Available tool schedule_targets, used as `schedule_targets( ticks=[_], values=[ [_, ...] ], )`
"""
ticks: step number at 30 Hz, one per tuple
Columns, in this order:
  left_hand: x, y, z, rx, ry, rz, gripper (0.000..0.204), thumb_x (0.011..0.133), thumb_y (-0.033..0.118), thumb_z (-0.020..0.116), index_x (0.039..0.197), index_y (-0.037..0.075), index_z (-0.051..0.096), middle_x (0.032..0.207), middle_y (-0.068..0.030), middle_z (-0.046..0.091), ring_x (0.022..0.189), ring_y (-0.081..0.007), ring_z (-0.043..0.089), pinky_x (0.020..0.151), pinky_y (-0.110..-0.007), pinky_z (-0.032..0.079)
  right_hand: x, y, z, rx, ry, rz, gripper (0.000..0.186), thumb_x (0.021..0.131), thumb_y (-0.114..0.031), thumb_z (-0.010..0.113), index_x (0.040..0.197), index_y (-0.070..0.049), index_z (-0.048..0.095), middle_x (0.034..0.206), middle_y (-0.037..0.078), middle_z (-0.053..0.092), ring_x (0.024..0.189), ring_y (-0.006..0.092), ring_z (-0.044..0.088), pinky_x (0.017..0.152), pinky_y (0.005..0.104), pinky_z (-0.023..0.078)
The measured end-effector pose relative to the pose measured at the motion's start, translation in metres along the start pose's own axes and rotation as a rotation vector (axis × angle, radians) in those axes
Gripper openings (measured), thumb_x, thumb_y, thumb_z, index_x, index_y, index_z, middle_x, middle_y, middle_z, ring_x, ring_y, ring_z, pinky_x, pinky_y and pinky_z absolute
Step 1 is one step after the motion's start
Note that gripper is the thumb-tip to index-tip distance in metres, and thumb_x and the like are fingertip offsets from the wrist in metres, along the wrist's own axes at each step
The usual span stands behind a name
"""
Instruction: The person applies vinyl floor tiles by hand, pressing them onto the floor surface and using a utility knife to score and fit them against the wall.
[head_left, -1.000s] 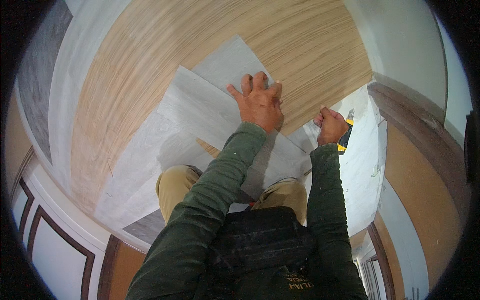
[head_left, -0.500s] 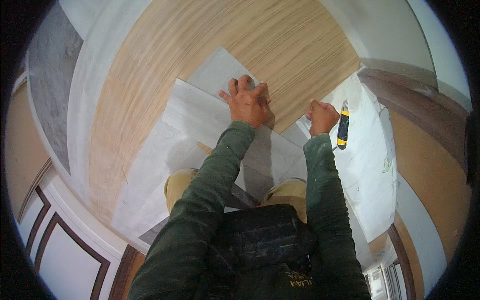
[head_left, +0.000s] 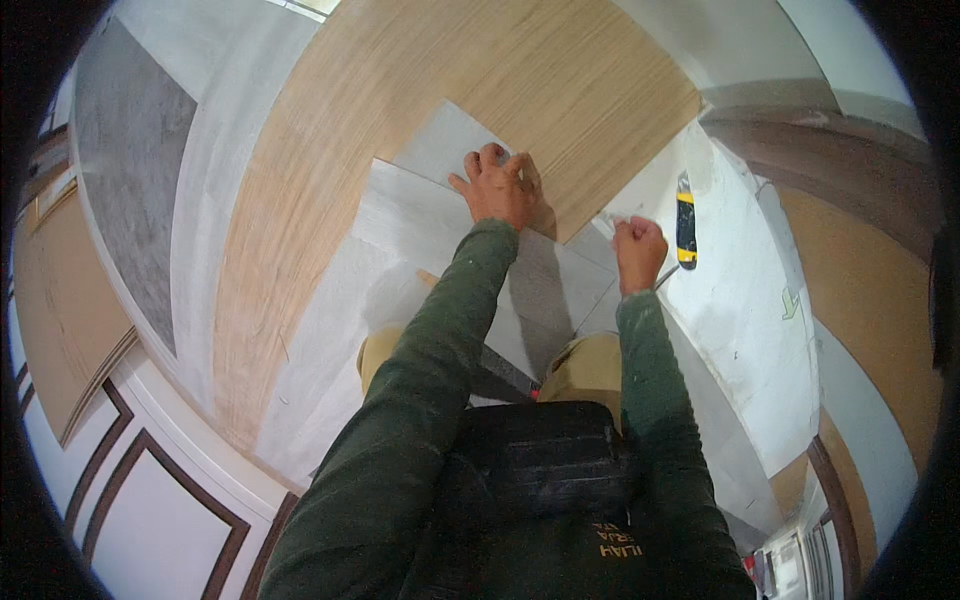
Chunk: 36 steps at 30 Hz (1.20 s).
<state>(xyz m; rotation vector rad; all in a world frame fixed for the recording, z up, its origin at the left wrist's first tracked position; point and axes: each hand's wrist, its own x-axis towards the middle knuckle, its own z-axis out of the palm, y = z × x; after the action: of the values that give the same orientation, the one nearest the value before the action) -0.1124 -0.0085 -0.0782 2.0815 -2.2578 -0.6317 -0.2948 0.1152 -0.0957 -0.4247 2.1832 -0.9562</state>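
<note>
My left hand (head_left: 498, 190) rests with its fingers apart and bent on a small grey sheet piece (head_left: 438, 142). That piece lies over the wood-grain board (head_left: 480, 70), against a paler grey sheet (head_left: 400, 205). To the right, my right hand (head_left: 640, 250) is closed in a pinch, near the board's right-hand corner. Whatever its fingertips hold is too small to make out. Just right of that hand, a yellow-and-black utility knife (head_left: 686, 228) lies on a white surface (head_left: 740, 330), touched by neither hand.
A dark grey panel (head_left: 130, 190) stands at the far left, above a white door with brown trim (head_left: 170, 500). Brown boards (head_left: 800, 160) and tan panels (head_left: 850, 260) border the right side. My knees (head_left: 580, 375) are close below the hands.
My right hand has moved slightly down and stays pinched. My left hand keeps its place on the small grey piece. The whole view has shifted a little.
</note>
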Motion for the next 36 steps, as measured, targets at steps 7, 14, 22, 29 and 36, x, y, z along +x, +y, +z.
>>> schedule_targets(
  ticks=[7, 14, 22, 29, 36],
  values=[
    [0.010, -0.095, -0.003, 0.120, 0.355, -0.316, 0.081, 0.073, 0.046, 0.075, 0.142, 0.018, 0.043, 0.143, -0.0155, 0.040, 0.138, -0.0367, 0.026, 0.106, -0.071, 0.017, -0.106, 0.071, -0.014, -0.168, -0.054, 0.179, 0.055, 0.070, -0.018, 0.080, 0.111, 0.007, 0.053, 0.101, 0.018, 0.061, 0.092, 0.0285, 0.062, 0.081, 0.0386, 0.050],
    [-0.004, -0.171, -0.041, 0.205, 0.133, -0.466, 0.080, 0.069, 0.051, 0.078, 0.131, 0.008, 0.052, 0.129, -0.0199, 0.048, 0.119, -0.0384, 0.047, 0.097, -0.052, 0.043, -0.113, 0.076, -0.009, -0.290, 0.011, 0.127, 0.057, 0.071, -0.020, 0.078, 0.114, 0.006, 0.051, 0.107, 0.019, 0.056, 0.096, 0.0325, 0.058, 0.085, 0.0421, 0.048],
    [0.023, -0.167, -0.062, -0.015, 0.218, -0.285, 0.072, 0.062, 0.050, 0.084, 0.113, 0.004, 0.060, 0.110, -0.0188, 0.056, 0.106, -0.0359, 0.052, 0.092, -0.047, 0.043, -0.107, 0.077, -0.015, -0.240, 0.010, 0.156, 0.054, 0.072, -0.024, 0.080, 0.108, 0.005, 0.051, 0.097, 0.015, 0.056, 0.086, 0.0274, 0.058, 0.077, 0.0382, 0.048],
    [0.075, -0.111, -0.061, -0.104, 0.151, -0.150, 0.073, 0.062, 0.049, 0.084, 0.115, 0.007, 0.059, 0.113, -0.0192, 0.053, 0.111, -0.0377, 0.048, 0.094, -0.048, 0.042, -0.085, 0.107, -0.025, -0.248, 0.134, 0.137, 0.048, 0.078, -0.022, 0.079, 0.107, 0.005, 0.052, 0.090, 0.010, 0.056, 0.079, 0.0184, 0.055, 0.072, 0.0332, 0.048],
    [0.082, -0.104, -0.051, -0.023, 0.120, -0.170, 0.073, 0.063, 0.048, 0.084, 0.124, 0.017, 0.057, 0.119, -0.0191, 0.050, 0.117, -0.0384, 0.044, 0.099, -0.049, 0.041, -0.087, 0.097, -0.022, -0.136, 0.134, 0.199, 0.046, 0.077, -0.020, 0.079, 0.106, 0.004, 0.051, 0.088, 0.009, 0.056, 0.074, 0.0164, 0.055, 0.060, 0.0291, 0.049]
  ],
)
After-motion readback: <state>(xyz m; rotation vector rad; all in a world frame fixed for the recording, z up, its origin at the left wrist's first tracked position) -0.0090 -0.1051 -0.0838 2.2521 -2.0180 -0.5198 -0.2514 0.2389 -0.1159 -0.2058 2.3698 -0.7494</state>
